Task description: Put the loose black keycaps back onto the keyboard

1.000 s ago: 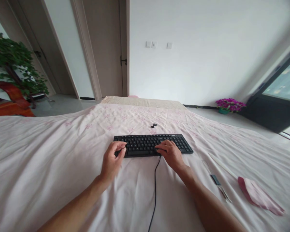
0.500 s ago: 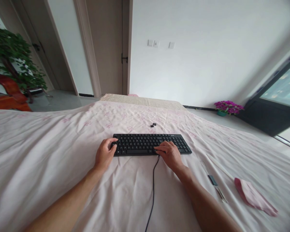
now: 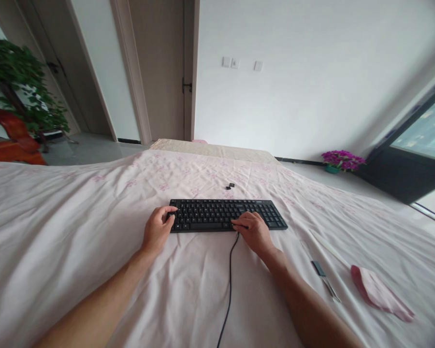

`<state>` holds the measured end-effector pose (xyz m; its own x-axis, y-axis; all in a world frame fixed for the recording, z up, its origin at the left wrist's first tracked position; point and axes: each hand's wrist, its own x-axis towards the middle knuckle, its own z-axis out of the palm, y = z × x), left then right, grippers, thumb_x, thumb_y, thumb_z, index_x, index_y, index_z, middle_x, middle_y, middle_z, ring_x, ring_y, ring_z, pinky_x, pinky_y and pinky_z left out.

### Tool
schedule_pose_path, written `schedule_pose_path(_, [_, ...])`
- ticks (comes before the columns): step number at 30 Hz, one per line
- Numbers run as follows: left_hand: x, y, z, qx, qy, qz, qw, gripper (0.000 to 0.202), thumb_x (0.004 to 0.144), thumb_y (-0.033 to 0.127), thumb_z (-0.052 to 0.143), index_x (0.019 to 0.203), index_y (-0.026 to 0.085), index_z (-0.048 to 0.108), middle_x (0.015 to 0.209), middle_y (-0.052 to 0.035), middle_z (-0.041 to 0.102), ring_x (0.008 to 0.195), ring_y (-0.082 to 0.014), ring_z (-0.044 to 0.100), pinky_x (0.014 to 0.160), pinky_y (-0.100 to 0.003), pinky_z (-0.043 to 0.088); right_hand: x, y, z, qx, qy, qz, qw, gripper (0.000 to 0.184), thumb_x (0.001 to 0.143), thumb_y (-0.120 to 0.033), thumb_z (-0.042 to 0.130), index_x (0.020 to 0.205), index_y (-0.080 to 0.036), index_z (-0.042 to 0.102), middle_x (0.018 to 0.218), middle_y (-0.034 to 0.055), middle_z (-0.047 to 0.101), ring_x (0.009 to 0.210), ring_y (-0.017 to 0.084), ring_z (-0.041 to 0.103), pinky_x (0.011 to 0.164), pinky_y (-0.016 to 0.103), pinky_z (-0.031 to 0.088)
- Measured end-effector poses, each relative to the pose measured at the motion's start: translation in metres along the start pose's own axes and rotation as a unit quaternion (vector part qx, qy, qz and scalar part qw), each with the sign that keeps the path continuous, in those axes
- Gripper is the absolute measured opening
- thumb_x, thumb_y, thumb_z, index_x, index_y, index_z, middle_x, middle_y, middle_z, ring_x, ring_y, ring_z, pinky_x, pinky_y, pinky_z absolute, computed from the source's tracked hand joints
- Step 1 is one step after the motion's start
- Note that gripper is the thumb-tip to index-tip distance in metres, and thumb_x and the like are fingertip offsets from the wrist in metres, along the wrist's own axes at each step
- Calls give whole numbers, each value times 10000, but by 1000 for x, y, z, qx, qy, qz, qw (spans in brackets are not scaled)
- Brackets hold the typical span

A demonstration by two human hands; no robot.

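Note:
A black computer keyboard [image 3: 206, 215] lies flat on the pale, pink-patterned cloth, its cable [image 3: 230, 280] running toward me. My left hand [image 3: 159, 226] grips the keyboard's left end, with thumb and index finger over the edge keys. On the lower right part of the keys, beside the arrow-key area, rests my right hand [image 3: 252, 229]. Its thumb and fingertips are pressed together, and whatever lies between them is too small or hidden to make out. Two small loose black keycaps [image 3: 230, 186] lie on the cloth just beyond the keyboard.
To the right on the cloth [image 3: 105, 232] are a keycap puller-like tool with a dark handle and metal wires [image 3: 324, 278] and a pink folded cloth [image 3: 380, 292]. Farther off stand a wooden chair [image 3: 12, 137], a green plant [image 3: 18, 82] and purple flowers [image 3: 342, 159].
Both hands stay in practically the same place on the keyboard. The view has shifted very slightly; nothing has visibly been picked up or let go.

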<state>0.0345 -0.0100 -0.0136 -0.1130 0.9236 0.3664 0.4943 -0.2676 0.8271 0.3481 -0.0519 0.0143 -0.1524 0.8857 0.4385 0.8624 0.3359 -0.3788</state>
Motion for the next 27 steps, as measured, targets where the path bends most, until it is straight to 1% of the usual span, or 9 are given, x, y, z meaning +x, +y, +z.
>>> schedule_pose_path(3, [0, 0, 0, 18, -1, 5, 1000, 236, 777, 232, 502, 967, 228, 640, 1035, -25, 632, 917, -178, 594, 855, -313, 470, 0, -4, 0, -10, -4, 4, 1000, 164, 822, -263, 623, 935, -296, 737, 861, 14, 650, 801, 166, 526, 766, 283, 401])
schedule_pose_path(6, [0, 0, 0, 31, -5, 14, 999, 229, 776, 229, 499, 953, 228, 644, 1016, -25, 632, 892, -178, 590, 835, -313, 472, 1, -10, -3, -38, -19, -7, 999, 180, 856, -257, 576, 940, -286, 732, 848, 18, 639, 789, 161, 523, 760, 273, 380])
schedule_pose_path(11, [0, 1, -1, 44, -9, 28, 999, 225, 773, 222, 493, 939, 224, 646, 1012, -28, 632, 932, -189, 589, 837, -317, 469, -1, -25, -9, -133, -63, -44, 988, 279, 919, -201, 442, 824, -226, 703, 760, 26, 582, 741, 142, 497, 720, 260, 327])
schedule_pose_path(15, [0, 0, -1, 48, -9, 35, 998, 220, 771, 216, 490, 924, 223, 648, 1000, -28, 635, 953, -194, 588, 843, -319, 466, -2, -31, -9, -200, -80, -59, 975, 268, 903, -142, 426, 774, -197, 654, 761, 25, 559, 721, 137, 470, 695, 264, 294])
schedule_pose_path(19, [0, 1, -1, 53, -10, 42, 998, 213, 765, 207, 494, 905, 224, 653, 992, -27, 640, 949, -195, 587, 850, -323, 462, 0, -30, -11, -212, -98, -54, 971, 275, 917, -143, 404, 793, -211, 640, 771, 15, 557, 722, 133, 471, 674, 258, 283])
schedule_pose_path(22, [0, 2, -2, 55, -8, 47, 997, 209, 763, 205, 494, 896, 224, 655, 993, -29, 641, 945, -197, 585, 851, -327, 460, 1, -31, -13, -228, -115, -57, 965, 254, 912, -128, 408, 841, -218, 635, 801, 16, 572, 750, 141, 488, 681, 266, 283])
schedule_pose_path(27, [0, 2, -2, 50, -8, 52, 997, 211, 766, 194, 488, 892, 227, 653, 976, -25, 640, 937, -191, 583, 850, -325, 456, 1, -46, -13, -287, -152, -62, 944, 239, 863, -53, 427, 916, -191, 614, 893, 48, 603, 786, 177, 511, 705, 299, 303])
